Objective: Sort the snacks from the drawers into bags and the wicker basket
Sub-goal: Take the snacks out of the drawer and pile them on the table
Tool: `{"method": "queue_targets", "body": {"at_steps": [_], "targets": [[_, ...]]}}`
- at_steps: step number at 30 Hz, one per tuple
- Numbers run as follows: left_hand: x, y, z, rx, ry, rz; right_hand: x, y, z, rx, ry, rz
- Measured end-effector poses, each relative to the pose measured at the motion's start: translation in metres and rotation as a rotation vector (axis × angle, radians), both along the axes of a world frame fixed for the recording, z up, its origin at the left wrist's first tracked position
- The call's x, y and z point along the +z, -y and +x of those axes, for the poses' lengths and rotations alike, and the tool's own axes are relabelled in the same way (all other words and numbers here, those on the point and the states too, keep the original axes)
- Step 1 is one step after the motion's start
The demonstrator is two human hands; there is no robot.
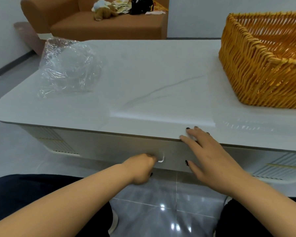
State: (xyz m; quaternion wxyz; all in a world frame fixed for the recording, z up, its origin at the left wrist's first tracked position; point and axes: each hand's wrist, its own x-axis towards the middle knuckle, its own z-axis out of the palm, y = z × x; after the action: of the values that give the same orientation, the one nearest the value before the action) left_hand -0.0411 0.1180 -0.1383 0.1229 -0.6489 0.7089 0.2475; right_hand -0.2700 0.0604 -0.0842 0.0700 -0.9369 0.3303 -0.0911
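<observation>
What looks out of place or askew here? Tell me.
Nothing on the table stands out: the wicker basket sits upright, and the clear plastic bag is only crumpled. The left hand grips the drawer handle. Only the sofa behind looks cluttered.

I see my left hand (143,165) curled round the drawer handle (161,159), right hand (206,151) flat against the worktop (143,74) edge; wicker basket (256,69) far right, clear bag (67,67) left.

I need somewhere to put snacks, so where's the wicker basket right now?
In the head view, the wicker basket sits on the table's far right, across from the clear plastic bag.
</observation>
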Motion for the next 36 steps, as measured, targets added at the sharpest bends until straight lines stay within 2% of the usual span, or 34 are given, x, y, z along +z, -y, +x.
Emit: {"method": "queue_targets", "body": {"at_steps": [4,7,10,12,17,22,27,30,33,36], "targets": [[0.026,-0.014,-0.008,-0.059,0.068,-0.016,0.000,-0.012,0.002,0.094,0.086,0.010],[0.059,-0.026,-0.008,-0.054,0.044,-0.217,0.002,-0.019,0.004,0.107,0.098,-0.040],[0.086,-0.035,0.001,0.059,-0.027,-0.464,0.003,-0.016,0.004,0.045,0.120,-0.111],[0.092,-0.036,0.010,0.151,-0.079,-0.533,0.005,-0.012,0.003,-0.004,0.127,-0.114],[0.081,-0.029,0.020,0.123,-0.042,-0.309,0.007,-0.013,0.005,-0.042,0.079,-0.138],[0.082,-0.026,0.020,0.076,-0.012,-0.305,0.016,-0.015,-0.002,-0.062,-0.079,-0.156],[0.090,-0.027,0.023,0.082,-0.111,-0.177,0.031,-0.017,-0.015,-0.087,-0.123,0.200],[0.096,-0.029,0.021,0.067,-0.149,-0.080,0.030,-0.017,-0.020,-0.082,-0.041,0.418],[0.099,-0.030,0.017,0.087,-0.166,0.036,0.026,-0.015,-0.025,-0.136,0.060,0.765],[0.103,-0.029,0.013,0.076,-0.157,0.146,0.021,-0.016,-0.027,-0.133,0.048,0.958]]}}
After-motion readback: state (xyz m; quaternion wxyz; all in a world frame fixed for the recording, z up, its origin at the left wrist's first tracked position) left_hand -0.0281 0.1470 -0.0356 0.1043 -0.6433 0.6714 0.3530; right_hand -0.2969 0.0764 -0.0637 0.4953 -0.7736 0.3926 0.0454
